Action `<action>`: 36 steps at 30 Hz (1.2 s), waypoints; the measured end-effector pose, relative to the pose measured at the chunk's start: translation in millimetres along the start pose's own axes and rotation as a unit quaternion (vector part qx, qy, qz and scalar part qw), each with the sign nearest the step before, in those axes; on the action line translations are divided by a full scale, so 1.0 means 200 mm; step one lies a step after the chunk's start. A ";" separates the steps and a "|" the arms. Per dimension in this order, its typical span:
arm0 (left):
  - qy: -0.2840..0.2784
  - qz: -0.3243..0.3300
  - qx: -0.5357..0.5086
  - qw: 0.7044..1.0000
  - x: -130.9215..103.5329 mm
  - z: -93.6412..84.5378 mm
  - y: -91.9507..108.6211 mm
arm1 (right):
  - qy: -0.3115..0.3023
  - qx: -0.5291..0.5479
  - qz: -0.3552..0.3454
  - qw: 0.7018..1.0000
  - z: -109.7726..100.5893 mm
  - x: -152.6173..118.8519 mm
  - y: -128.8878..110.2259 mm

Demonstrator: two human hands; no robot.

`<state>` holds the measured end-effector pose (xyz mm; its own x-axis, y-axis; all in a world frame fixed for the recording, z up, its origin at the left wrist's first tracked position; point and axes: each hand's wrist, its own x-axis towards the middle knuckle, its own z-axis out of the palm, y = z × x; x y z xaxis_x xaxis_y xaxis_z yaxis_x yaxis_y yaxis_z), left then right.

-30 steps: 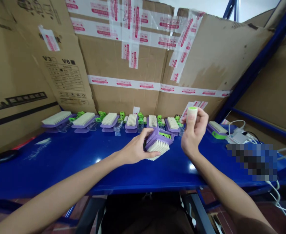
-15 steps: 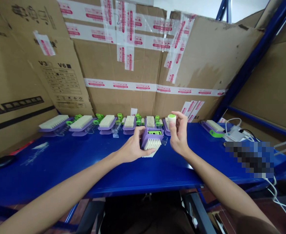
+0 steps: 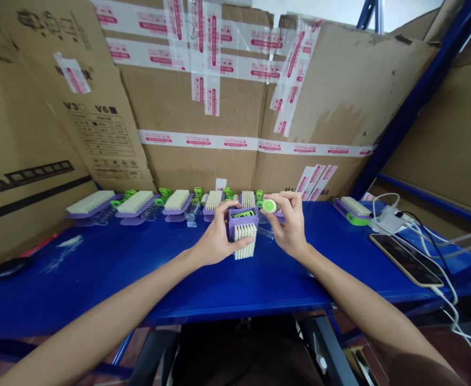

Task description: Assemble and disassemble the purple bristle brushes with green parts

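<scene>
My left hand [image 3: 218, 238] is closed around a purple brush [image 3: 243, 219], its cream bristles [image 3: 245, 241] pointing toward me and a green piece showing in its open top. Just right of it, my right hand [image 3: 289, 228] pinches a small white cylinder with a green end [image 3: 269, 206], that end now turned toward the brush and me. The two held things are apart. Behind my hands stands a row of similar purple brushes, among them one brush [image 3: 178, 200] with green parts [image 3: 197, 194] beside it and a clear plastic piece [image 3: 191, 214] in front.
On the right of the blue table [image 3: 139, 279] lie a phone [image 3: 406, 260], a white charger [image 3: 388, 221] with cables, and another brush with a green part [image 3: 353, 210]. A black round object [image 3: 10, 268] sits at the far left. Taped cardboard [image 3: 203, 107] walls the back.
My right hand has lowered and moved left, tilting the cylinder so its green end faces the brush. My left hand has shifted the brush slightly left and turned it.
</scene>
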<state>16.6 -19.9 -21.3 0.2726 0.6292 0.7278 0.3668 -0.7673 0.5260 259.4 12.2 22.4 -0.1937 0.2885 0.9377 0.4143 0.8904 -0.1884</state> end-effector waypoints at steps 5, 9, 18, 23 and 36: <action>0.021 0.020 0.004 1.000 0.00 0.00 -0.01 | 0.001 0.019 -0.017 1.000 -0.02 0.03 0.01; 0.028 0.033 0.008 0.999 0.01 -0.01 -0.01 | 0.001 0.025 -0.013 1.000 -0.03 0.03 0.01; -0.003 0.029 0.018 0.999 0.00 -0.02 -0.04 | -0.082 0.033 0.012 0.996 -0.04 0.00 0.02; -0.017 0.023 0.037 0.999 0.00 -0.03 -0.03 | -0.101 -0.008 0.003 0.995 -0.03 0.01 0.03; -0.028 -0.037 0.007 0.999 0.00 -0.02 -0.03 | -0.104 -0.024 -0.023 0.994 -0.02 0.00 0.06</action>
<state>11.6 -15.4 -22.7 0.2942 0.6902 0.6611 0.4002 -0.7171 0.5706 268.3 21.0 21.7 -0.3910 0.3199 0.8630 0.4424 0.8875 -0.1285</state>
